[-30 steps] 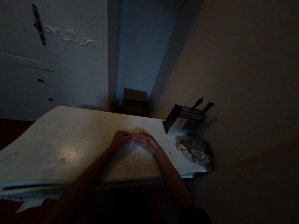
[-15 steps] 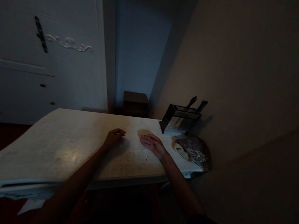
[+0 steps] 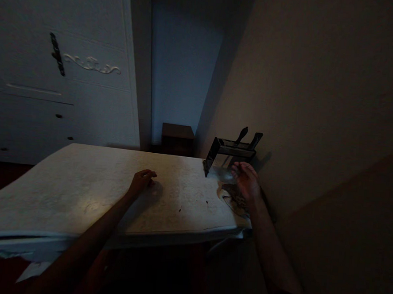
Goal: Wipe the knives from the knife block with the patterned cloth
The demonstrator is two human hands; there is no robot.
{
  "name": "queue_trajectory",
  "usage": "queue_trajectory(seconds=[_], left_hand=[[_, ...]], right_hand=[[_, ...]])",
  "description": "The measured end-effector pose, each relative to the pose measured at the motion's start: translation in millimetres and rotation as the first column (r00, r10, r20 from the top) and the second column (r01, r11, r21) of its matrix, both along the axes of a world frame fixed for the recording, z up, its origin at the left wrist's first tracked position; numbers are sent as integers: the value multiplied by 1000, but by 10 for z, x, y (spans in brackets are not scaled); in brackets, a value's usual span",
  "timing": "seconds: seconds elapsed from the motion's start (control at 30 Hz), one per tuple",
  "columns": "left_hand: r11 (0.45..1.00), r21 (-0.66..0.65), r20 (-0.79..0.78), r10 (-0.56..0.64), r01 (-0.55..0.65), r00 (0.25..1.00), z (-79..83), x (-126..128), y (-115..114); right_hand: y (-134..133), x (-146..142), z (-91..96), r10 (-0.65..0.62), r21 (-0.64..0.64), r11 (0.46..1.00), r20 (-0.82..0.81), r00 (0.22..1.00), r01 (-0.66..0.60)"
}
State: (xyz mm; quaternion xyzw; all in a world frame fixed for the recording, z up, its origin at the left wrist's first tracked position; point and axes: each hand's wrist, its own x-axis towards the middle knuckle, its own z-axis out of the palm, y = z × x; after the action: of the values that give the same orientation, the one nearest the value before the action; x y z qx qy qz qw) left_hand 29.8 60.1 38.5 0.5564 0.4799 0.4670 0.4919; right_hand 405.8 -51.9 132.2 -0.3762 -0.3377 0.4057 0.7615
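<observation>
My left hand (image 3: pixel 142 182) hovers just over the white tabletop (image 3: pixel 105 172), its fingers loosely curled and a little apart, with nothing visible in them. On the right, my right hand (image 3: pixel 247 181) is raised in front of a dark-framed knife holder (image 3: pixel 218 150), fingers bent and apart; I see nothing in it. Two dark handles (image 3: pixel 242 134) stick up from the holder. Below my right hand lies a bundled patterned cloth (image 3: pixel 231 195), partly covered by the hand and wrist. Whether the hand touches the holder I cannot tell.
Small dark specks (image 3: pixel 179 210) lie on the tabletop. A beige wall (image 3: pixel 319 105) rises close along the right. Behind the table stand a small brown cabinet (image 3: pixel 178 131) and, at left, a white wardrobe (image 3: pixel 96 101). The room is dim.
My right hand has moved right, from the middle of the table to the knife holder and cloth. My left hand has stayed almost where it was. The view has shifted slightly.
</observation>
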Motion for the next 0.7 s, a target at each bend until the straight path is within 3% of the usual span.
queue_trajectory(seconds=[0.2,0.37,0.43,0.53,0.7], left_hand=[[983,6,29,-182,182,983,233,531,-70],[940,111,-33,-322,323,946,426,1073,-8],[923,168,-31,-346,346,938,485,1305,30],[907,206,-16,-372,367,928,551,1680,83],[906,209,69,-388,367,919,621,2242,193]], right_hand=[[167,594,118,-327,34,945,23,945,326],[378,857,65,-582,-20,804,173,795,594],[466,941,21,-612,-60,760,271,743,648],[594,1045,-46,-588,-81,741,402,702,667],[800,1122,-87,-539,-3,790,474,697,613]])
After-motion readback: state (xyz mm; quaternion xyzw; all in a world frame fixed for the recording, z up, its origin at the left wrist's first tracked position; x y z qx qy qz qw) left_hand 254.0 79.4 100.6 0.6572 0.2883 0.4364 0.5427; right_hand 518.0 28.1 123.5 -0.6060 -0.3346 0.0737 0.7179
